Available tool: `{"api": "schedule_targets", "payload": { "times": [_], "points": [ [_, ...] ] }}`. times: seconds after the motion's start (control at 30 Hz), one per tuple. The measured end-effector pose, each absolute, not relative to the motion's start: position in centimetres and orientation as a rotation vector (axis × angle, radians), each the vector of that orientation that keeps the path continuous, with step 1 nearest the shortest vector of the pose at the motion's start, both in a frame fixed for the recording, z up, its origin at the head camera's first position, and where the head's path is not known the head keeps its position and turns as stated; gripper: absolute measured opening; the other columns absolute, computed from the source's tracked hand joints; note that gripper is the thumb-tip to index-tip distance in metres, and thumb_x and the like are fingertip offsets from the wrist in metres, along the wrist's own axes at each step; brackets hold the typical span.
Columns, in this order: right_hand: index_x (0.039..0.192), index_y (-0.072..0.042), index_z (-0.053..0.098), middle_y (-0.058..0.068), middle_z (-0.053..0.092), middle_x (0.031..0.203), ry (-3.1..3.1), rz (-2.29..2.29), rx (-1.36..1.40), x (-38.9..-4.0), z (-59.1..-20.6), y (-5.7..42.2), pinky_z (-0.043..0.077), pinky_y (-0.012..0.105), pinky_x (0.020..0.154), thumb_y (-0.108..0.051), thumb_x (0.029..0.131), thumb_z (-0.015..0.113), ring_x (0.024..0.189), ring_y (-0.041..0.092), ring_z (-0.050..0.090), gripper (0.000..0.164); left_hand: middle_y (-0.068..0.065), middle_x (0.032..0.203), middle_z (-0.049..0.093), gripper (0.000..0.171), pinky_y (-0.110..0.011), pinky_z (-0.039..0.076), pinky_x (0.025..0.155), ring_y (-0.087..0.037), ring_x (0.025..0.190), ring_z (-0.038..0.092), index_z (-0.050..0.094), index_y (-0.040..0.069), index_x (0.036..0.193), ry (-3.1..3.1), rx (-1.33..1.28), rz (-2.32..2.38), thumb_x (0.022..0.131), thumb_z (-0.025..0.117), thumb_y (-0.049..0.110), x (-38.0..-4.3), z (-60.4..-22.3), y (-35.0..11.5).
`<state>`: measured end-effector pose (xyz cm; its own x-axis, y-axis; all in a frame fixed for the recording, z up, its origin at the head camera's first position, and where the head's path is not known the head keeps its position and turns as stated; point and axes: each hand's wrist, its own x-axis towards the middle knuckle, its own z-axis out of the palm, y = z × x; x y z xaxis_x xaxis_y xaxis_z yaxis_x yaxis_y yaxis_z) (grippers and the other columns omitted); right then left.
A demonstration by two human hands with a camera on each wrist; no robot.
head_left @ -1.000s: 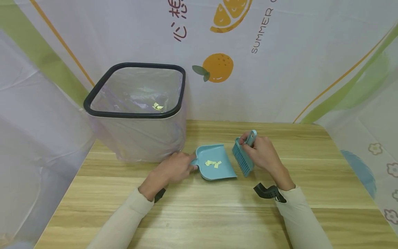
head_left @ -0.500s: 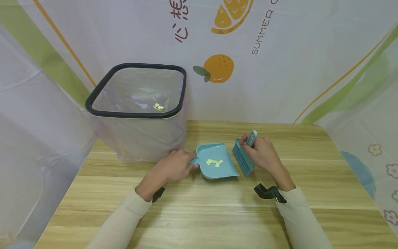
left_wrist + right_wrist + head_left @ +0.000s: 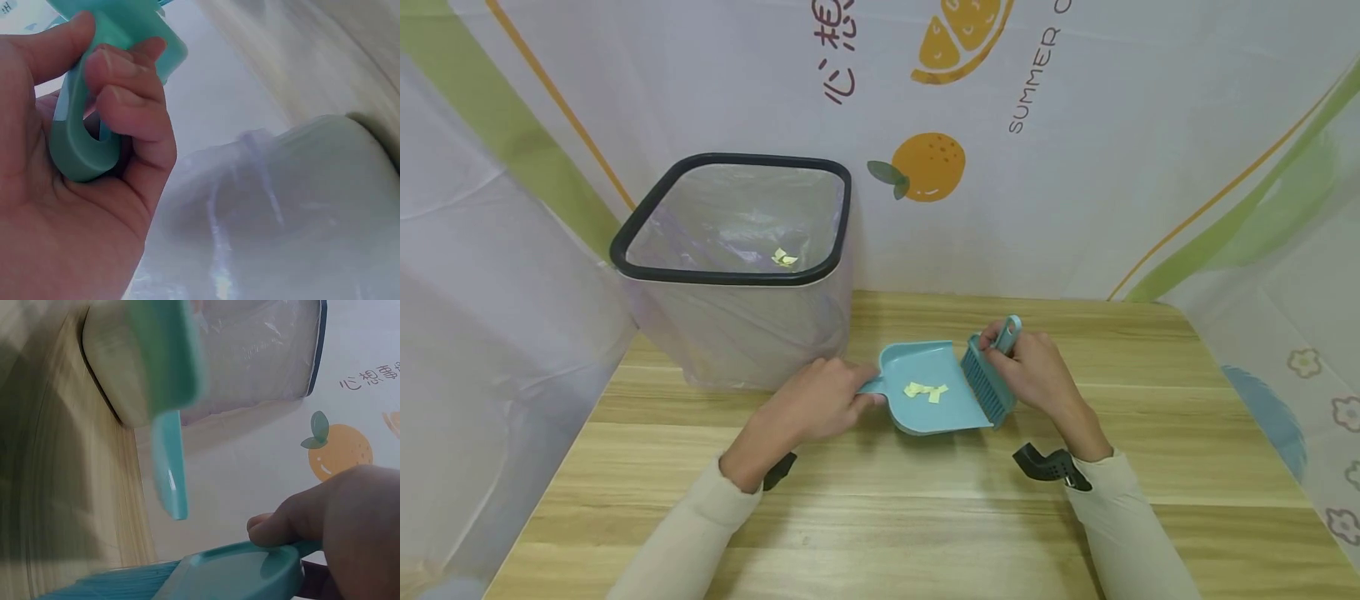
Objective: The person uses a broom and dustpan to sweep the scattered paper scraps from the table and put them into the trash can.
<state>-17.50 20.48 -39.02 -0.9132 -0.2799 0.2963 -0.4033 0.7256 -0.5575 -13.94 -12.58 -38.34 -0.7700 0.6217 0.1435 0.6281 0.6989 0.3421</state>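
A teal dustpan carries several small yellow paper scraps. My left hand grips its handle; in the left wrist view the fingers curl around the looped handle end. My right hand holds a teal hand brush with its bristles pointing toward the pan. In the head view the pan's front lip meets the bristles or lies right beside them. The right wrist view has the brush low in the picture, the thumb pressed on it.
A lined trash bin with a black rim stands left, just behind my left hand, with yellow scraps inside. A printed white curtain hangs along the back edge of the wooden table.
My left hand has shifted the dustpan a little to the right, so its lip has closed the gap to the brush. The right hand and brush have stayed almost still.
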Motion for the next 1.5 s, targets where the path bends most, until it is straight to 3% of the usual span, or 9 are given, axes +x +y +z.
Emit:
{"api": "schedule_targets", "payload": {
  "times": [0.23,0.63,0.87,1.07,1.4,1.5],
  "points": [
    [0.108,-0.006,0.077,0.013,0.080,0.103,-2.747,0.962,0.551,-17.4,-39.0,20.6,0.047,0.039,0.068,-0.006,0.105,0.062,0.072,0.021,0.058,0.016,0.009,0.069,0.042,0.025,-0.028,0.043,0.058,-0.009,0.062,0.046,0.060,0.016,0.092,-2.857,-1.069,-0.595,0.107,0.074,0.029,-13.1,-37.6,-12.5],
    [0.109,-0.005,0.077,0.014,0.080,0.105,-2.758,0.959,0.553,-17.4,-39.1,20.5,0.048,0.040,0.070,-0.008,0.106,0.061,0.078,0.023,0.063,0.017,0.009,0.069,0.042,0.024,-0.028,0.043,0.059,-0.010,0.061,0.046,0.061,0.015,0.092,-2.817,-1.072,-0.586,0.108,0.073,0.028,-12.6,-36.8,-12.7],
    [0.109,-0.006,0.076,0.013,0.079,0.100,-2.758,0.962,0.550,-17.2,-39.2,20.5,0.048,0.039,0.066,-0.009,0.106,0.061,0.072,0.022,0.059,0.016,0.008,0.066,0.042,0.028,-0.031,0.045,0.057,-0.011,0.058,0.045,0.058,0.014,0.090,-2.779,-1.099,-0.556,0.108,0.072,0.030,-12.6,-35.8,-12.7],
    [0.112,-0.006,0.076,0.009,0.077,0.092,-2.776,0.956,0.555,-17.1,-39.1,20.7,0.047,0.039,0.065,-0.012,0.107,0.061,0.068,0.019,0.058,0.017,0.008,0.065,0.039,0.033,-0.031,0.044,0.055,-0.011,0.056,0.042,0.053,0.015,0.087,-2.719,-1.134,-0.519,0.109,0.071,0.032,-12.8,-34.3,-12.6],
    [0.114,-0.003,0.075,0.007,0.074,0.086,-2.753,0.907,0.620,-17.4,-39.3,20.8,0.046,0.040,0.064,-0.023,0.110,0.061,0.070,0.021,0.059,0.024,0.007,0.068,0.044,0.028,-0.034,0.048,0.059,-0.015,0.060,0.048,0.058,0.013,0.092,-2.686,-1.145,-0.500,0.110,0.070,0.030,-12.8,-31.0,-12.5],
    [0.113,-0.002,0.074,0.009,0.073,0.085,-2.728,0.879,0.651,-17.5,-39.6,20.9,0.046,0.039,0.063,-0.018,0.111,0.058,0.069,0.021,0.058,0.023,0.006,0.069,0.044,0.027,-0.034,0.048,0.059,-0.015,0.060,0.048,0.059,0.013,0.093,-2.673,-1.156,-0.496,0.110,0.070,0.030,-12.8,-29.9,-12.5]
  ]
}}
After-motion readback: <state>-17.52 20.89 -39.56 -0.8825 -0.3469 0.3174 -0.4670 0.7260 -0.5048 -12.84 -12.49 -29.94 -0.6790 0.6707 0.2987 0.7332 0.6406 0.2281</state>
